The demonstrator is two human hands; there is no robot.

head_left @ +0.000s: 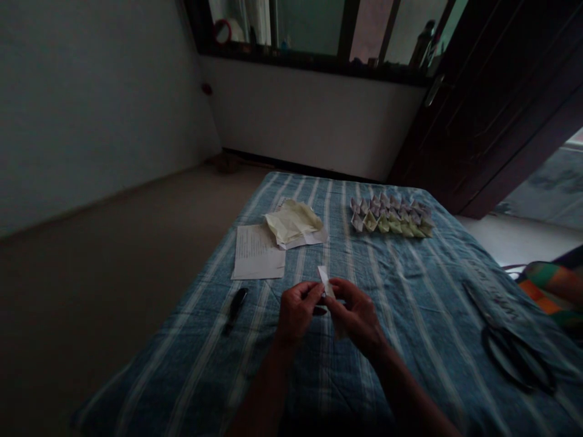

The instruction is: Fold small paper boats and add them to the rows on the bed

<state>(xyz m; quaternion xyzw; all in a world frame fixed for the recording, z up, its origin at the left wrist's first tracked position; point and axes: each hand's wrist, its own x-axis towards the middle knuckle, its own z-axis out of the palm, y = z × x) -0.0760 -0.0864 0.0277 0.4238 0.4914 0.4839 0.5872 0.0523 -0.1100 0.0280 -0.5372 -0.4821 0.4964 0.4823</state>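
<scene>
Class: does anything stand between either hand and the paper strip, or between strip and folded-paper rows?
Nothing visible: left hand and right hand touch the paper strip; only striped cloth shows toward the folded-paper rows.

A blue cloth (pixel 410 291) with pale stripes is spreading across the middle of the view. Scissors (pixel 494 329) with black handles are lying near its right edge, their tip pointing away. Beyond, a window (pixel 310 27) is letting in dim light above a white wall (pixel 310 115); a red-rimmed round thing (pixel 222 31) and a dark bottle (pixel 422 44) are standing along its sill (pixel 314 64). A dark door (pixel 478 103) is showing its metal handle (pixel 434 91) at right, and colourful fabric (pixel 551 288) is lying below it.
</scene>
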